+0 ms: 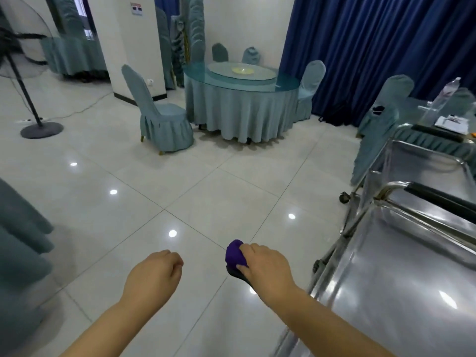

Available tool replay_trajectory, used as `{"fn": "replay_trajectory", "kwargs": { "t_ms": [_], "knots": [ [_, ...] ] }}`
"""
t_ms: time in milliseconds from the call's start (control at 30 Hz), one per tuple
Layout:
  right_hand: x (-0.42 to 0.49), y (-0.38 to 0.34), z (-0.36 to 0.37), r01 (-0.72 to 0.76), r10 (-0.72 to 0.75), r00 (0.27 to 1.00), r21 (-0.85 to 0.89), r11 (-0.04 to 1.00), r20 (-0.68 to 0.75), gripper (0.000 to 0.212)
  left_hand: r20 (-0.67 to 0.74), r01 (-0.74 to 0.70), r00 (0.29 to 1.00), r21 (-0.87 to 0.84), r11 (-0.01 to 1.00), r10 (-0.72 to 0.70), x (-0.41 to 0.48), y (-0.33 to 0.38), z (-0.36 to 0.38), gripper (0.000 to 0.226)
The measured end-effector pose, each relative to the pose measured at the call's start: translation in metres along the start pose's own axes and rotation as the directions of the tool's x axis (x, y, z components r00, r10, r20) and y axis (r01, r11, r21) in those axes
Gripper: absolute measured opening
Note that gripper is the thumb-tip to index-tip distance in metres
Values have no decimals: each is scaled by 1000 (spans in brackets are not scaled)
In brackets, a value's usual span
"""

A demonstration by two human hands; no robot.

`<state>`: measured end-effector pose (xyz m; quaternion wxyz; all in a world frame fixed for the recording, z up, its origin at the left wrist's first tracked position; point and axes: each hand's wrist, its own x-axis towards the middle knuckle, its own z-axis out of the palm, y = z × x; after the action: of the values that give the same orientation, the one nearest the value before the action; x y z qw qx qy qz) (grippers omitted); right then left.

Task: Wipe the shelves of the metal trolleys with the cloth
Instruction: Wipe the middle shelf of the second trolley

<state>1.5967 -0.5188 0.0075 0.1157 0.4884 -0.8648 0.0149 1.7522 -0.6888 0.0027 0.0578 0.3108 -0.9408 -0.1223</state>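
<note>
- Gripping a bunched purple cloth [235,255], the right hand [266,266] hangs over the floor just left of the near trolley [401,292], not touching it; its fingers are curled tight round the wad
- The left hand [154,271] holds nothing, fingers loosely curled, well apart from both trolleys
- Wiped with the cloth balled up like that, I'd expect narrow strokes and streaks on the shiny shelf; it wants opening out flat
- The trolleys stand on castors [343,197] on slick tile, so a firm one-handed push could roll the near one into the second trolley [422,163] just behind it; the free hand on the black handle [443,199] would steady it
- The raised rim round each shelf may trap dirt in the corners
- Around us: a pale glossy floor [180,197] catching the ceiling lights, a round desk [239,104] skirted in teal, covered chairs [159,119], a deep blue curtain [373,42] and a standing fan [23,55] at far left
</note>
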Motion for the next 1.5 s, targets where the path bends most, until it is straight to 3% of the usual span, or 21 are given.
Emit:
{"fn": "replay_trajectory", "kwargs": {
  "t_ms": [133,267,467,633,833,967,1133,1267,1367,1500],
  "knots": [
    [55,-37,15,-69,66,997,91,993,42,41,60,-29,998,24,999,27,52,-64,-17,28],
    [90,-38,36,-103,102,995,70,992,13,39,106,-123,986,-24,992,125,116,-76,-14,29],
    [134,-3,72,-209,214,975,80,975,-56,41,194,-342,901,-232,911,388,198,-22,8,29],
    [192,51,98,-277,307,941,195,941,-142,39,211,-492,824,-192,849,526,283,34,24,25],
    [242,123,98,-489,534,845,408,771,3,30,156,-550,789,-254,796,595,378,107,24,10],
    [240,171,88,-661,698,691,556,504,188,39,205,-661,657,-306,685,725,415,175,31,12],
    [209,220,104,-765,882,423,602,226,207,55,213,-798,388,-410,442,897,443,264,66,15],
    [188,236,125,-792,979,69,607,-64,194,86,246,-821,129,-517,243,961,454,320,94,13],
    [184,239,131,-643,960,-161,714,-278,229,77,273,-774,-53,-619,133,961,466,352,116,10],
    [194,228,136,-582,872,-430,666,-466,233,61,336,-729,-277,-684,30,900,480,383,143,25]
  ]
}}
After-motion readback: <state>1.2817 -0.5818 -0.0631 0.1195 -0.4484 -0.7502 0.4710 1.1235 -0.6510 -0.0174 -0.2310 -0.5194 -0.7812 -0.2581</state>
